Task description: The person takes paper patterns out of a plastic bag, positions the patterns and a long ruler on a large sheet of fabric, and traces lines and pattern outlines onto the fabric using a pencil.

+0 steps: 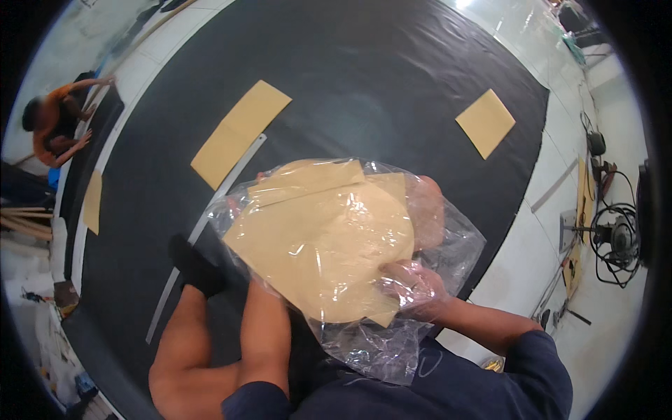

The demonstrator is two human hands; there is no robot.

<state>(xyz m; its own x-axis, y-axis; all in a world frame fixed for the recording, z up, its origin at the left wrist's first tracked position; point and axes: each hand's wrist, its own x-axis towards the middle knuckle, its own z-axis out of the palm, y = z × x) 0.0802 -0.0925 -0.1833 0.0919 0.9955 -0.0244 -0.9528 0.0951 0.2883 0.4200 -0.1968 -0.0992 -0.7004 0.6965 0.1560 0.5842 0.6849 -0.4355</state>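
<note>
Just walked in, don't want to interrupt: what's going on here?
A person in a dark shirt is handling a clear plastic bag with flat tan paper-like pieces in it. The right hand is at the pieces' lower right; the left forearm runs behind the bag, its hand mostly hidden. More tan pieces and a long grey straightedge lie on a black sheet. A co-worker in orange crouches far left.
</note>
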